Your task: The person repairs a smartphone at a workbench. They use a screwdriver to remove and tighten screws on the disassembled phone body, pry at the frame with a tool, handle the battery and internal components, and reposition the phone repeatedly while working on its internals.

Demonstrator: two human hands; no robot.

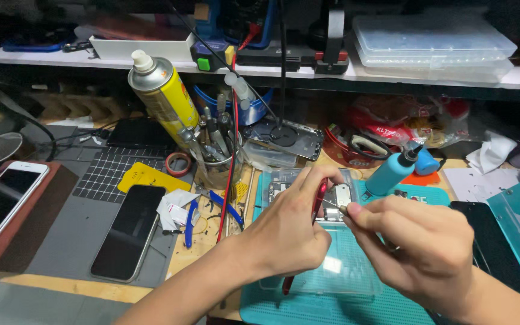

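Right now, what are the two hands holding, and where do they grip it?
The left hand grips a red tool around its middle. The right hand pinches a small metal part between thumb and fingertips, over the opened phone.

1. White-framed phone (0, 203), far left of desk on a reddish-brown pad; screen dark, w/ glare.
2. Black phone (129, 232), screen up & dark, on the grey mat, just right of the white one.
3. Dark tablet-like screen (141, 133) at back, behind the spray can.
4. Spray can (165, 99), tilted, silver top, yellow label w/ red & blue print, leaning over the tool cup.
5. Crumpled red/white snack bags (399, 125) under the shelf, back right.
6. Clear plastic lidded boxes (431, 45), stacked on shelf, top right.
7. Small white packet (174, 209) w/ red marks, beside the black phone.
8. Black screen panel (493, 244), right edge, next to a teal case.
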